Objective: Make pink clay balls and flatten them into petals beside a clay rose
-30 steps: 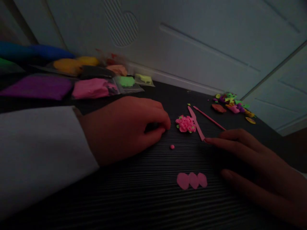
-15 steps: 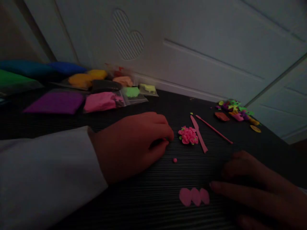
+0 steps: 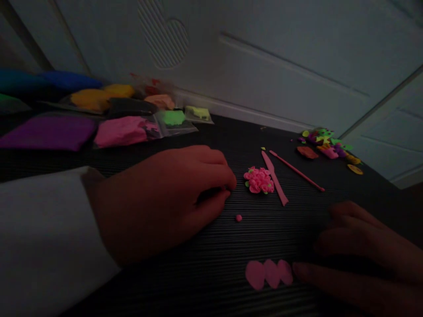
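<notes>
My left hand (image 3: 172, 198) rests on the dark table with its fingers curled and the thumb nearly meeting the index finger. Whatever is between these fingertips, if anything, is hidden. Just right of it lies a cluster of small pink clay roses (image 3: 259, 180) with green leaf bits. A small pink clay ball (image 3: 238, 218) sits below the cluster. Nearer to me, three flat pink clay discs (image 3: 271, 274) overlap in a row. My right hand (image 3: 360, 251) is open at the right, thumb tip at the end disc's edge and the other fingers bent; contact is unclear.
A pink plastic clay knife (image 3: 275, 178) and a thin pink stick tool (image 3: 297, 171) lie beyond the roses. Colourful clay pieces (image 3: 327, 147) are heaped at the far right. Bags of clay, including a purple one (image 3: 49, 132), line the back left by a white panel (image 3: 264, 66).
My right hand has drawn back from the knife's handle end toward the discs, its thumb now beside the end one. My left hand keeps its curled pose. The camera view has shifted slightly.
</notes>
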Motion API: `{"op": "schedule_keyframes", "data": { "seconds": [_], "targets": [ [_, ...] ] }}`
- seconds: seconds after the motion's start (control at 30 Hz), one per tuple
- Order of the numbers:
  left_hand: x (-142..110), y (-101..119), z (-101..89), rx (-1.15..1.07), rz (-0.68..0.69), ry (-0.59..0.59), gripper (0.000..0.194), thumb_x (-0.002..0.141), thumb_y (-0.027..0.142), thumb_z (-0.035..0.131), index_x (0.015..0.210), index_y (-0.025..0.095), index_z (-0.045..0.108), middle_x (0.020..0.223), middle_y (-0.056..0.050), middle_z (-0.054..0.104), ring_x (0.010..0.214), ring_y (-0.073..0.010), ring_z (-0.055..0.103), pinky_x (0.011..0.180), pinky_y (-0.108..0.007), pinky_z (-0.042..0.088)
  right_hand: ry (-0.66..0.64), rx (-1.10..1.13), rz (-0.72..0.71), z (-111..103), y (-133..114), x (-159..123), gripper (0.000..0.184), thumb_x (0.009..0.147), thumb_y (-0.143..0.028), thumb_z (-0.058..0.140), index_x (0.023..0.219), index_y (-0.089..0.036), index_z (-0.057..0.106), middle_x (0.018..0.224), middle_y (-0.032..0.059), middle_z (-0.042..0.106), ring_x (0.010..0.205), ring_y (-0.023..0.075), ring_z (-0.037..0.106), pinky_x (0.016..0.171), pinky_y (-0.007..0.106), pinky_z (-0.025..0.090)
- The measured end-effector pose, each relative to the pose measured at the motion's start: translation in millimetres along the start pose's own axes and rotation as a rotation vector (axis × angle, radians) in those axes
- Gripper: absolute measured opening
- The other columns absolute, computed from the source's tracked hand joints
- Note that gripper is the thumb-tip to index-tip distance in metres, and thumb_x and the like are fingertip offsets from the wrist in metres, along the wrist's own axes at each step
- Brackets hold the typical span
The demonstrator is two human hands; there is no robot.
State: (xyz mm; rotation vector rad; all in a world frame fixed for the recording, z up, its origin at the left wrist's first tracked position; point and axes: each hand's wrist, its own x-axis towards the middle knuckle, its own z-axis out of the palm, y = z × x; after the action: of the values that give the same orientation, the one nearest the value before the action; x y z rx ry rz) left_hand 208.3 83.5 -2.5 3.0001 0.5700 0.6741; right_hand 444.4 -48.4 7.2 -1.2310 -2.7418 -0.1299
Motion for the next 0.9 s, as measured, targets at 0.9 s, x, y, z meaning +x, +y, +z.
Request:
{"op": "schedule_keyframes", "data": {
  "seconds": [0.9],
  "targets": [
    [0, 15, -5.9, -0.037, 0.032, 0.059, 0.020, 0.076, 0.012, 0.042, 0.087, 0.018, 0.057, 0.087, -0.002, 0.053, 0.076, -0.0134, 0.046, 0.066, -0.027, 0.039, 0.223, 0.505, 0.298, 1, 4, 14, 0.011, 0.074, -0.016, 0.053, 0.080, -0.022, 0.060, 0.075, 0.0002, 0.054, 0.071, 0.0109, 0.051, 0.059, 0.023, 0.044]
  ]
}}
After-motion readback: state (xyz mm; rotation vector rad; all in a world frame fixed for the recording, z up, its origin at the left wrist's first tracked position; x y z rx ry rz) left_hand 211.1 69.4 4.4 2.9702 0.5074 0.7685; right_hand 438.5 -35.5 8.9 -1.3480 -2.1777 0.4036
